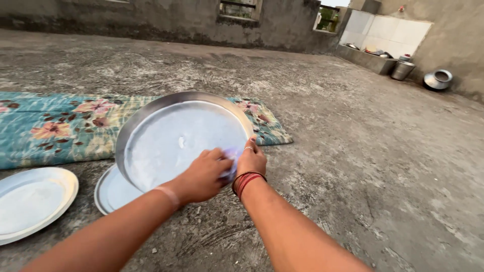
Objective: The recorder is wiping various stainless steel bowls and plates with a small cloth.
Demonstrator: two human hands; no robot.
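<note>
The right hand (250,160) grips the rim of a large steel plate (176,136), tilted above the concrete floor (353,166). The left hand (204,176) presses a pale cloth (231,157) against its lower edge. Two more plates (35,199) lie beside a floral mat (60,126).

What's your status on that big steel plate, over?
Left hand wiping the tilted large steel plate with a pale cloth. Right hand gripping its rim. Second plate lies underneath; nothing blocking.
</note>
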